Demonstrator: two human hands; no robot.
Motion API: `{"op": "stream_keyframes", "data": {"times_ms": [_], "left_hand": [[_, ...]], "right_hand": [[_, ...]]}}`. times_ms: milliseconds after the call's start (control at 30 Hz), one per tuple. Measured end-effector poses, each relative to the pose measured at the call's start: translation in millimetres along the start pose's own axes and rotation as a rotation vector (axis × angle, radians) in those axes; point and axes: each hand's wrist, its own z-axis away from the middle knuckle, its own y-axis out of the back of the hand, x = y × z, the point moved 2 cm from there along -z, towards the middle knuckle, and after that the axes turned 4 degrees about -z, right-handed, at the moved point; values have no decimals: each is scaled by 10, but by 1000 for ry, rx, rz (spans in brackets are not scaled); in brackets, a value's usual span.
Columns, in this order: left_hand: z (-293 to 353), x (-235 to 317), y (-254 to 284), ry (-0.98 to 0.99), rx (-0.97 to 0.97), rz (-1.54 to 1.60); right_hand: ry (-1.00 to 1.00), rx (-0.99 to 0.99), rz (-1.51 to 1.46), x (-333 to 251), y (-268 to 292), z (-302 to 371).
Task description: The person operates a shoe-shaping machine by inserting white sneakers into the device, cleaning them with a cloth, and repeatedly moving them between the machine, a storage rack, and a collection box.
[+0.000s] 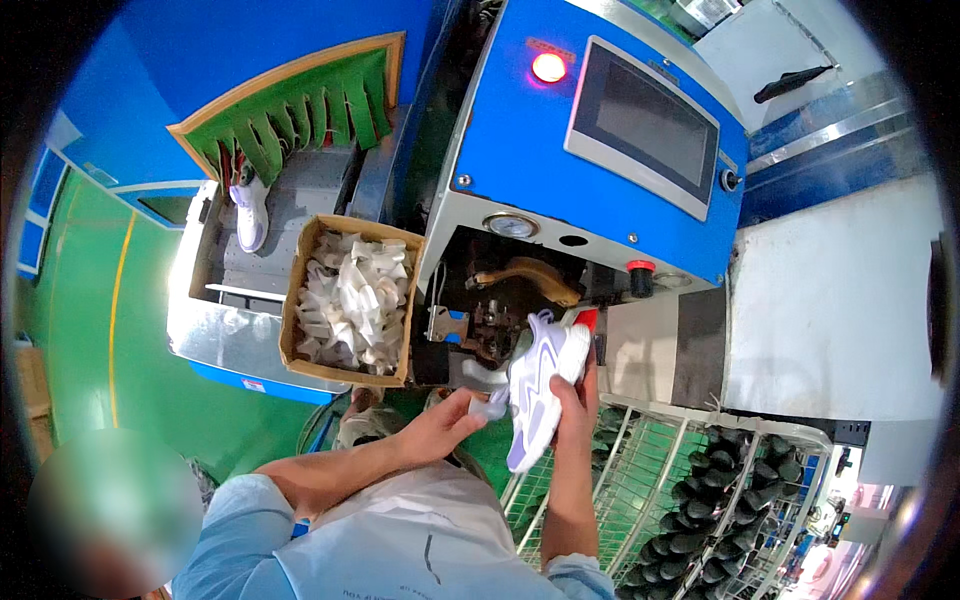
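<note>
My right hand (575,400) grips a white and pale purple sneaker (540,385) from its right side and holds it up in front of the blue machine's open work bay (505,300). The sneaker's toe points toward the bay. My left hand (452,418) reaches in from the left and pinches a pale piece (488,405) at the sneaker's lower left side. A brass-coloured curved form (525,275) sits inside the bay just above the sneaker.
The blue machine (520,140) has a lit red lamp (548,67), a grey screen (640,125) and a red knob (640,268). A cardboard box (298,300) of white inserts stands left. Another white shoe (250,210) lies on the conveyor. A wire rack (650,470) holds dark shoe lasts (700,500).
</note>
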Motion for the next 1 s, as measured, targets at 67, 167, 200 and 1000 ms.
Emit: {"op": "stream_keyframes", "data": {"times_ms": [67,167,200,1000], "left_hand": [[-205,14,-7,51,-12,85],[-622,-353,-77,82,-12,328],[-683,-384,-114,152,-1,420],[-77,29,1031,485,48,81]], "right_hand": [[38,-13,151,-157,-149,-130],[34,-20,492,-272,-357,-336],[23,-27,705,-280,-412,-427],[676,201,1219,125,-682,-237]]}}
